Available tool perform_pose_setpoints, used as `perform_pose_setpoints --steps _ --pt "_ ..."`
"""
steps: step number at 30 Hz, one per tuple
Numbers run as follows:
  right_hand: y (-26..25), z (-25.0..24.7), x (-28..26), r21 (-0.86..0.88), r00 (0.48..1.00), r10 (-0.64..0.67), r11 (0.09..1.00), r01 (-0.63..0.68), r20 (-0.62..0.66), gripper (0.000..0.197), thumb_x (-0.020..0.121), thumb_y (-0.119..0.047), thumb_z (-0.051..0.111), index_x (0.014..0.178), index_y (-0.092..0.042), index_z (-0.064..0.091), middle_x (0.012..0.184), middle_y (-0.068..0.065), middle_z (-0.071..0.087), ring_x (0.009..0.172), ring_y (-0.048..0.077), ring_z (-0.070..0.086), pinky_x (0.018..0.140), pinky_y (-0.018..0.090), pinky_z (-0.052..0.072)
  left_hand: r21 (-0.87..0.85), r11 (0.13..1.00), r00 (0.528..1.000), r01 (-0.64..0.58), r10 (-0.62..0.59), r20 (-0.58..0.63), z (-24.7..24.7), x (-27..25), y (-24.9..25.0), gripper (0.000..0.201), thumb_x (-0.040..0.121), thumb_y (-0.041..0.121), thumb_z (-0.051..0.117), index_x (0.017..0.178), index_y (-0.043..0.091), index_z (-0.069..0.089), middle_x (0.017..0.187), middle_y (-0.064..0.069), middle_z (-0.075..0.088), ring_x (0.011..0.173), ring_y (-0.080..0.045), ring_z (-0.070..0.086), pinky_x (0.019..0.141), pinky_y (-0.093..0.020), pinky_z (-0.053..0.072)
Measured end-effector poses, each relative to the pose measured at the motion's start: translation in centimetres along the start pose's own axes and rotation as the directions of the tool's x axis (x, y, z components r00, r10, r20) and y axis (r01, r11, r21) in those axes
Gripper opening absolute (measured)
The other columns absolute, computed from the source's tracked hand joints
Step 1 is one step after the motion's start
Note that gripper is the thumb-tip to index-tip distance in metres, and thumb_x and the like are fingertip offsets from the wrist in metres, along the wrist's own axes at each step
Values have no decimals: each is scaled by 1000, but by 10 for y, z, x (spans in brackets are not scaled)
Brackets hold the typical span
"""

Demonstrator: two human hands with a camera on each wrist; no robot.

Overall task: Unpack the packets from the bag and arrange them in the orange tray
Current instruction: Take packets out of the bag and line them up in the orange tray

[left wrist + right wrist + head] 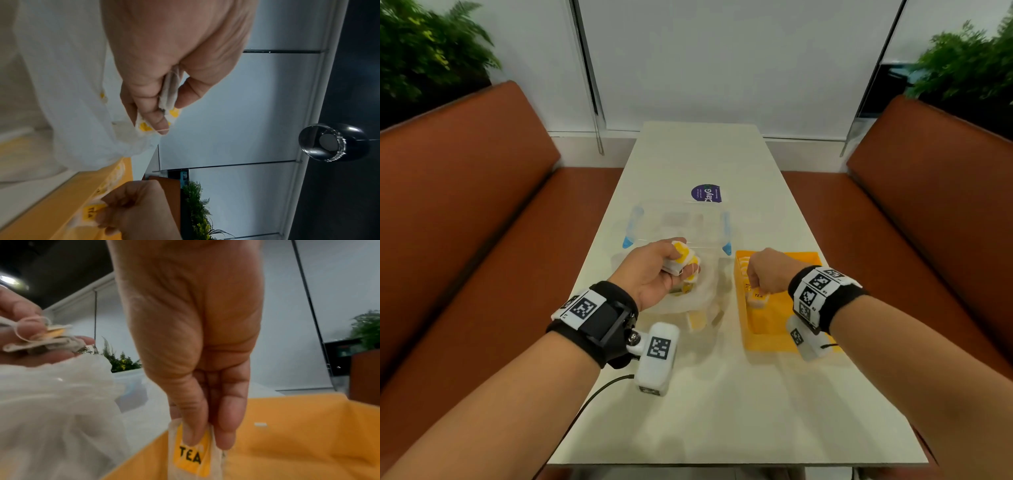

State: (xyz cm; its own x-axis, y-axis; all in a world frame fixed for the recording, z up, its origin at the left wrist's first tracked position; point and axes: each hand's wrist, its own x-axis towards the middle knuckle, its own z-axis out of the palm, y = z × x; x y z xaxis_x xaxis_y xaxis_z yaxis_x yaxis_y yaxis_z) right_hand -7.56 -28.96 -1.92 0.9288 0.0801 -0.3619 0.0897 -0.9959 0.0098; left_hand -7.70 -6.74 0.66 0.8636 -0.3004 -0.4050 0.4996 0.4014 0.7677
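Note:
My left hand [674,263] grips a small bunch of tea packets [683,257] with yellow labels, held above the crumpled white plastic bag [697,294]. The same bunch of tea packets [169,91] shows between thumb and fingers in the left wrist view. My right hand [758,286] pinches one tea packet [192,454] with a yellow "TEA" label, low over the left side of the orange tray [774,329]. A few packets [743,265] lie along the tray's left edge. More packets [697,320] show through the bag on the table.
A clear plastic box [678,226] with blue clips stands behind the bag, and a purple round sticker [706,194] lies farther back on the white table [722,411]. Brown benches flank the table on both sides. Plants sit in the far corners.

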Motion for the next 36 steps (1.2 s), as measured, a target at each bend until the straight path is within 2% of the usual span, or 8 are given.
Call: perform_pose_setpoints --steps 8,15,18,21,23,27,32,36 --pt "-6 13 13 5 999 26 1000 -26 -25 7 83 -3 63 82 -10 66 86 8 66 76 19 56 68 27 47 27 999 1000 -28 28 6 -5 0 -4 16 97 -1 46 109 3 56 108 -19 58 93 -37 63 62 -29 60" --pt "-6 3 10 89 969 79 994 -60 -232 13 84 -11 61 96 -9 66 97 10 67 90 27 63 74 32 53 52 997 997 -49 52 -52 -6 2 -8 6 97 4 49 101 6 54 117 -20 54 103 -40 60 59 -28 59" --pt "-16 -16 5 308 898 57 947 89 -436 8 83 -17 65 87 -11 69 89 7 70 86 24 64 74 29 50 23 999 998 -49 50 -50 -2 2 -7 6 98 10 51 99 6 55 105 -15 57 93 -31 63 63 -30 61" --pt "-43 -41 -8 533 872 -4 790 303 -490 24 86 -26 67 104 -10 69 88 0 65 85 13 61 83 24 47 15 999 999 -51 52 -13 2 -1 -7 10 98 14 51 94 7 56 88 -10 60 72 -20 67 69 -30 60" --pt "-62 -54 -16 576 877 -59 733 362 -477 32 90 -30 63 115 -10 66 91 -2 62 87 11 59 86 23 46 23 999 999 -45 44 23 4 -2 -8 13 98 17 52 97 6 59 87 -9 60 81 -26 67 67 -28 60" --pt "-76 -66 -20 523 878 -144 755 396 -457 19 90 -23 62 95 -8 71 85 -1 68 80 12 60 74 22 46 41 998 997 -43 41 67 1 -2 -9 11 95 11 56 98 2 60 90 -10 60 103 -31 58 64 -25 59" --pt "-73 -70 -21 546 875 -116 741 392 -470 4 85 -13 68 83 -10 69 65 -11 58 61 1 54 58 11 42 160 986 993 -42 24 112 -2 -4 -7 17 84 -11 61 97 0 61 89 -13 63 90 -26 62 72 -27 59" --pt "-67 -74 -28 520 874 -116 764 382 -472 3 84 -11 69 84 -9 68 61 -11 56 51 -4 54 49 4 40 207 977 993 -41 18 113 -2 -7 -7 18 82 -12 62 91 3 63 87 -10 65 85 -24 65 76 -26 58"
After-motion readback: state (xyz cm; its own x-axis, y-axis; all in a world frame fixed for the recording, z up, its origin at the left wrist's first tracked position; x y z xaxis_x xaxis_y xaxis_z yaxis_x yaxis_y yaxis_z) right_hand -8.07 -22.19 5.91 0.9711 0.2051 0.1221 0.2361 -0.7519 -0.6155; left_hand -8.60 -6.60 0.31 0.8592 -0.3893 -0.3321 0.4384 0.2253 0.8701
